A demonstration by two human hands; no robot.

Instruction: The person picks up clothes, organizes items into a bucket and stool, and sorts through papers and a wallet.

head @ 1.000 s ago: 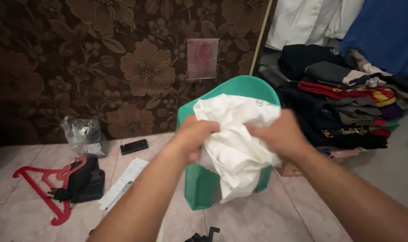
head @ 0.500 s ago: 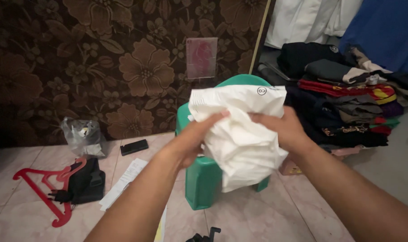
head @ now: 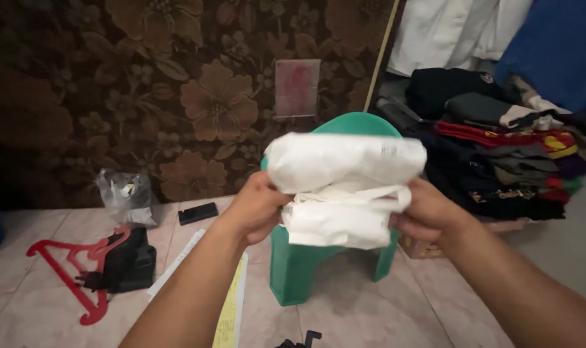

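Between both hands, held up over a green stool [head: 299, 277], is a white bag [head: 344, 187], a rolled and folded bundle of thin plastic with its upper roll lying crosswise above a flatter folded part. Its looped handle shows at the right end. The left hand [head: 257, 206] grips the left end of the bag, fingers curled around and under it. The right hand [head: 428, 216] is closed on the right end, thumb on top and fingers tucked beneath. Both forearms reach in from the bottom of the view.

Behind the bag, the stool stands on a pale tiled floor [head: 370, 309], close to a brown wall [head: 144, 96] patterned with large flowers. A small pinkish card [head: 297, 87] hangs on that wall just above the stool.

Left of the stool, on the floor, lie papers [head: 231, 309], a dark phone [head: 198, 212], a black adapter [head: 128, 261] with a plug, a red hanger [head: 74, 274] touching the adapter, and a crumpled clear bag [head: 124, 193] against the wall.

Right of the stool sits a stack of folded clothes [head: 499, 148] in dark, red and grey colours, with white and blue cloth [head: 550, 45] hanging above it. A small black object [head: 299, 340] shows at the bottom edge, too cut off to identify.
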